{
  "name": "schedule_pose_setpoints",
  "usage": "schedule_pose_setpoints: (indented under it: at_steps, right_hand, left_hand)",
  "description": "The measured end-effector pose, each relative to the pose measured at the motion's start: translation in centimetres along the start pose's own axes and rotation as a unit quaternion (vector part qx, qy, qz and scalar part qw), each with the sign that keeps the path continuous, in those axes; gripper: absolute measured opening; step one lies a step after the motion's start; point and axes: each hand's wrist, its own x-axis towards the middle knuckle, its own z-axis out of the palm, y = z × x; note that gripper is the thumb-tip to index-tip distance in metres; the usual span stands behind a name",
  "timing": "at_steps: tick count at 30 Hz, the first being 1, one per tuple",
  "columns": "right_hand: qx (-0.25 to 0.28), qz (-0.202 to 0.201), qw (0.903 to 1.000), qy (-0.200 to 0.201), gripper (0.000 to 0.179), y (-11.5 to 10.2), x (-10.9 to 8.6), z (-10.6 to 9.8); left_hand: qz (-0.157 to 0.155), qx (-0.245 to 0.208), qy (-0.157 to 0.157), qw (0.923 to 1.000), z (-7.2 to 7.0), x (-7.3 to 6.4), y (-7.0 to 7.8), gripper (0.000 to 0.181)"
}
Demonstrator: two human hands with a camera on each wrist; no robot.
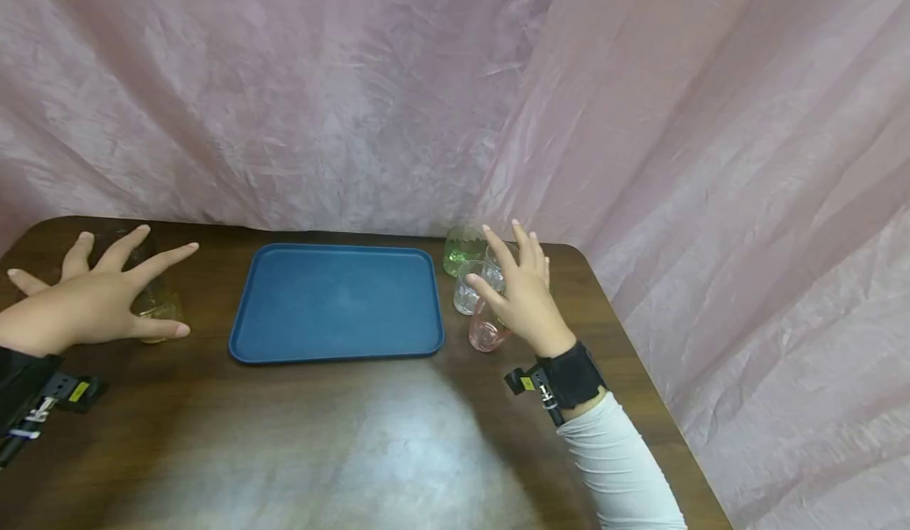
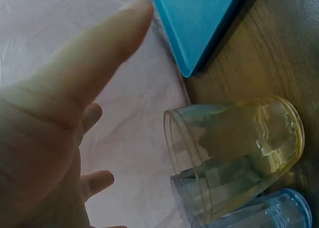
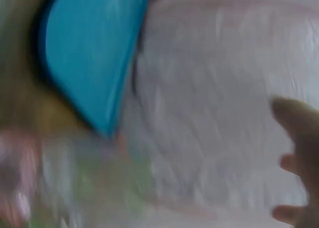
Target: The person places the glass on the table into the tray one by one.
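Observation:
My left hand (image 1: 99,301) is spread over the table's left side, fingers apart. Beneath it stands a yellow-tinted glass (image 2: 234,148), with a blue-tinted glass (image 2: 279,213) close by in the left wrist view; neither is held. On the right, my right hand (image 1: 526,301) hovers with fingers extended above a group of glasses and holds nothing. In that group are a green glass (image 1: 460,255), a clear glass (image 1: 465,297) and a pink glass (image 1: 486,332); another clear glass (image 1: 494,265) is partly hidden by the fingers. The right wrist view is blurred.
A blue rectangular tray (image 1: 341,301) lies between the two hands with nothing on it. The brown wooden table (image 1: 320,451) ends at a pink curtain (image 1: 320,103) behind and on the right. Bright light reflects off the table's front part.

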Motion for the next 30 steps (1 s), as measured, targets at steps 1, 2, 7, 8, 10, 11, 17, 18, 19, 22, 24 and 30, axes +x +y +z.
schedule_pose_setpoints:
  at_steps: [1,2,7,8,10,11,17,18,19,22,24,30]
  right_hand:
    - [0.017,-0.016,0.9996,0.017,0.069,-0.7,0.0,0.8]
    - [0.033,-0.029,0.9985,0.032,0.066,-1.4,0.1,1.7]
    - [0.092,-0.057,0.9937,0.029,0.061,-4.2,0.0,6.2]
    - [0.100,-0.052,0.9935,0.020,0.061,-4.5,-0.1,7.1]
    - [0.109,-0.034,0.9935,-0.002,0.060,-4.7,-0.2,8.6]
    - [0.111,-0.024,0.9934,-0.013,0.060,-4.6,-0.3,9.3]
    - [0.107,0.039,0.9918,-0.057,0.059,-3.6,-0.6,12.0]
    - [0.109,0.050,0.9909,-0.063,0.059,-3.4,-0.6,12.2]
    - [0.111,0.057,0.9900,-0.066,0.060,-3.3,-0.6,12.4]
    - [0.117,0.073,0.9883,-0.066,0.060,-2.8,-0.6,12.9]
    - [0.127,0.079,0.9869,-0.060,0.060,-2.6,-0.6,13.1]
    - [0.140,0.127,0.9798,-0.065,0.063,-2.0,-0.4,13.6]
  left_hand:
    - [0.002,-0.003,-0.001,1.0000,0.1,0.0,-0.1,0.123]
    - [0.003,-0.004,-0.002,1.0000,0.1,0.0,-0.2,0.123]
    - [-0.001,-0.017,-0.005,0.9998,0.5,0.0,-0.7,0.122]
    - [-0.004,-0.018,-0.005,0.9998,0.6,0.0,-0.8,0.121]
    - [-0.009,-0.016,-0.003,0.9998,0.7,0.0,-0.8,0.121]
    - [-0.012,-0.013,-0.002,0.9999,0.8,0.0,-0.8,0.121]
    - [-0.003,-0.003,-0.011,0.9999,1.1,0.2,-0.8,0.118]
    - [0.003,-0.002,-0.013,0.9999,1.1,0.2,-0.7,0.117]
    - [0.013,-0.002,-0.014,0.9998,1.1,0.3,-0.7,0.115]
    - [0.042,-0.002,-0.013,0.9990,1.1,0.5,-0.7,0.111]
    - [0.057,-0.003,-0.010,0.9983,1.1,0.6,-0.7,0.108]
    - [0.059,-0.017,-0.024,0.9978,1.2,0.3,-0.9,0.099]
